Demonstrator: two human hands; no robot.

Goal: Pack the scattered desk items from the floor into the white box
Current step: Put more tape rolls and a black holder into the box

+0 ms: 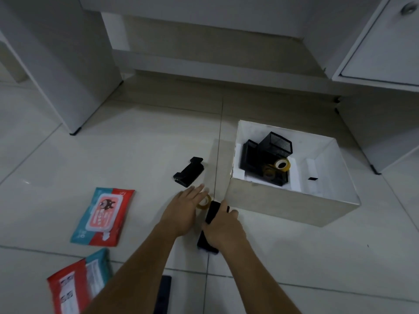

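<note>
The white box [292, 205] sits open on the tiled floor at the right. Inside it are a black mesh desk organiser [269, 152] and two tape rolls [282, 165]. My right hand [223, 227] is closed around a long black object [212, 213], just left of the box's near corner. My left hand [183, 211] is flat with fingers spread, resting over a clear tape roll [205, 202] on the floor. A black clip-like holder [189, 172] lies beyond my left hand. Two red-and-teal wipe packs [102, 217] [77, 284] lie at the left.
White desk legs and panels [74, 71] stand at the back left, and a white cabinet with a door [383, 48] at the right. A dark flat object [163, 293] lies on the floor between my forearms.
</note>
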